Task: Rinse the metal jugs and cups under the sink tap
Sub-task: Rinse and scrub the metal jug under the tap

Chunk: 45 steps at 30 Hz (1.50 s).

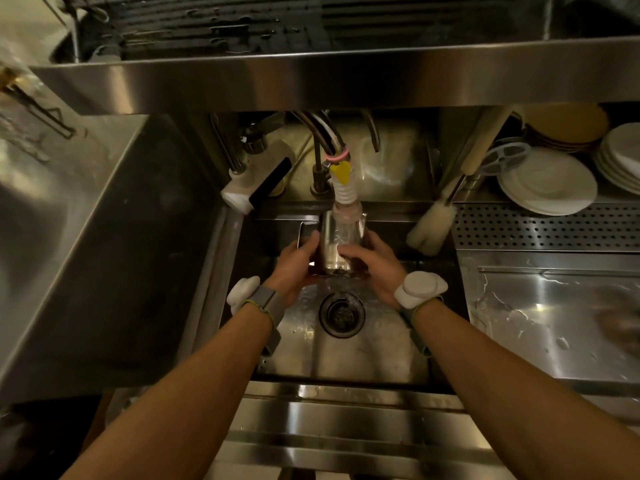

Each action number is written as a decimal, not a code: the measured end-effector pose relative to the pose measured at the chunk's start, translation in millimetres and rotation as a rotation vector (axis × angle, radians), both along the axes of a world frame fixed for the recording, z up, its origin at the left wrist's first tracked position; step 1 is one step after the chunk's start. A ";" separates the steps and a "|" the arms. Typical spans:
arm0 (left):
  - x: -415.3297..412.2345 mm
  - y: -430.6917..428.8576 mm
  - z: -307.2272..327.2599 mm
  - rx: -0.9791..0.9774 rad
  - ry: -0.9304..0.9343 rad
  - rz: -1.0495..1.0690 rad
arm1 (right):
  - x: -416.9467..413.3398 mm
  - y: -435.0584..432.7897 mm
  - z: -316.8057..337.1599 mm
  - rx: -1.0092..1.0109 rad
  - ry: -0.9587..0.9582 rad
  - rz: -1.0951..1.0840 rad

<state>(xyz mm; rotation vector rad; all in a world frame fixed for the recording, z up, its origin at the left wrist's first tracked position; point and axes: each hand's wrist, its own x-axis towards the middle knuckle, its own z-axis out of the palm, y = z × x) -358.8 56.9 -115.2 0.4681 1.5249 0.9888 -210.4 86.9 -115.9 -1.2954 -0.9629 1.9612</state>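
Where the jug is: the metal jug [334, 245] is held between both hands, just under the hose end of the tap [341, 190] and above the drain [342, 315] of the sink [367, 355].
Left hand: the left hand [298, 268] grips the jug at its handle side, fingers curled round it.
Right hand: the right hand [374, 266] holds the other side, thumb across the front wall, fingers wrapped behind.
Water: it splashes on the sink floor below the jug.
Wrists: each wears a grey band with a white pad.
Right of sink: a white brush [433, 228] leans on the edge, near stacked white plates [550, 188].
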 end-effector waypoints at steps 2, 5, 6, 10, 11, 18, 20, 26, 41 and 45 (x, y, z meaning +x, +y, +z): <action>3.3 0.7 -2.6 -0.028 -0.030 0.042 | 4.6 -0.7 -0.7 0.010 -0.050 0.053; 11.1 1.9 2.5 -0.054 -0.024 0.052 | 3.1 -1.3 1.6 0.045 -0.126 0.039; 12.7 2.3 5.2 -0.059 -0.004 0.042 | 1.4 0.4 2.2 0.070 -0.137 0.018; 2.0 -3.5 9.8 -0.050 0.290 -0.071 | 0.0 2.0 9.3 0.272 -0.348 0.091; -3.6 -5.8 8.6 -0.043 0.351 -0.080 | 2.9 0.3 9.8 0.316 -0.429 0.148; -19.0 -16.5 10.2 -0.056 0.469 -0.121 | 5.3 -2.8 9.8 0.491 -0.685 0.170; -18.7 -17.1 9.4 -0.044 0.477 -0.148 | -0.2 -3.4 11.5 0.531 -0.691 0.181; -21.2 -17.6 8.1 -0.016 0.474 -0.179 | 13.6 -2.6 3.2 0.504 -0.761 0.188; -8.1 -16.7 12.9 -0.017 0.433 -0.182 | -6.0 -6.4 11.5 0.481 -0.606 0.055; -7.8 -21.3 11.4 -0.040 0.427 -0.177 | -0.8 -6.1 8.1 0.500 -0.653 0.057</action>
